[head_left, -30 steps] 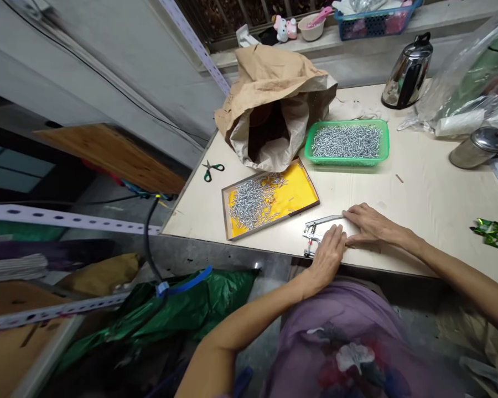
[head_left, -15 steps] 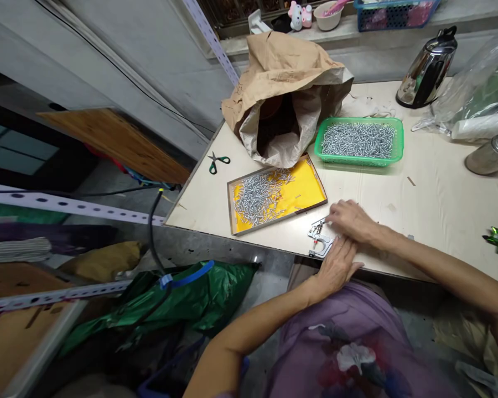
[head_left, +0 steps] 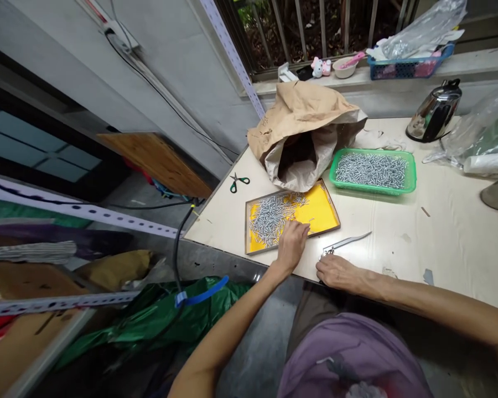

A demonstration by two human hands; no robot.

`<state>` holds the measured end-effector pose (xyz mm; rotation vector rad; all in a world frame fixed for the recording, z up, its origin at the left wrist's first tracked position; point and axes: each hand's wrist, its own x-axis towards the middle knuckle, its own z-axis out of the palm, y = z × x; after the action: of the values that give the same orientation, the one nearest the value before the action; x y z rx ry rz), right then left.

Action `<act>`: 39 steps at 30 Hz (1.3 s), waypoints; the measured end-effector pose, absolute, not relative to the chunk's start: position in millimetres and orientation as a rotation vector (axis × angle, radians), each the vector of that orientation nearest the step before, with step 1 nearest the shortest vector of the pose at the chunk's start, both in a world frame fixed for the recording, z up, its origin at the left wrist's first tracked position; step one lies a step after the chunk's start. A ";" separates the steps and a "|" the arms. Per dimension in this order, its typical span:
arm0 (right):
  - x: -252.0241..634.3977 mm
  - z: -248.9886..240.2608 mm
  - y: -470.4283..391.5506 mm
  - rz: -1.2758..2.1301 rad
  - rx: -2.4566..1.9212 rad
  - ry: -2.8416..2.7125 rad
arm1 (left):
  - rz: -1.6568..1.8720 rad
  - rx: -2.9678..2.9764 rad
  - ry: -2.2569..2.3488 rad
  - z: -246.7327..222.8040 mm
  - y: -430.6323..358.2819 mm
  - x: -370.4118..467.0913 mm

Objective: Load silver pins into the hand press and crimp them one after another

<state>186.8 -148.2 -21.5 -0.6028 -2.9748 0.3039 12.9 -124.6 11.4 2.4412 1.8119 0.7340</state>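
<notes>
The metal hand tool lies by the near edge of the desk, just right of the cardboard tray, its long handle pointing off to the right. From where I stand, the person's right hand has its grip curled over the tool's near end, hiding most of that part; the handle shows bare.

What has changed is the left hand: half a second ago it was down at the tool beside the right one, and now it is over the tray's near side. Its fingers are drawn together above the yellow lining, next to the heap of silvery pieces; whether that grip has picked one up, I can't tell. So the hands look to have split the work, one minding the tool, one at the loose pieces.

Farther out, the green tub sits beyond the tray, to the right, full of similar pieces.
</notes>
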 end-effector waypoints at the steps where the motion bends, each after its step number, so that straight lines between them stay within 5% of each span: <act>1: 189.3 -22.7 -148.7 0.333 -0.604 -2.941 | 0.630 2.423 1.835 8.9 -108.9 11.5; 7: 212.6 -18.4 -149.3 0.379 -0.661 -2.815 | 0.180 2.381 1.812 -10.8 -62.0 20.2; 15: 242.2 48.3 -63.8 0.250 -1.217 -2.059 | 0.556 2.295 1.725 0.9 -68.4 18.2; 21: 275.1 94.2 -32.9 0.030 -1.363 -2.027 | 0.600 1.569 1.582 30.0 -120.1 28.3; 28: 278.7 41.4 -148.7 0.566 -1.162 -2.509 | 0.303 1.143 1.547 31.2 -156.8 24.7; 39: 280.2 -7.0 -198.3 0.520 -1.465 -2.628 | 0.108 1.102 1.618 12.2 -167.2 35.9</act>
<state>280.2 -198.3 -7.0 -1.4650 -2.6282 0.5201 35.9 -167.2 12.2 1.1019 1.6178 0.1083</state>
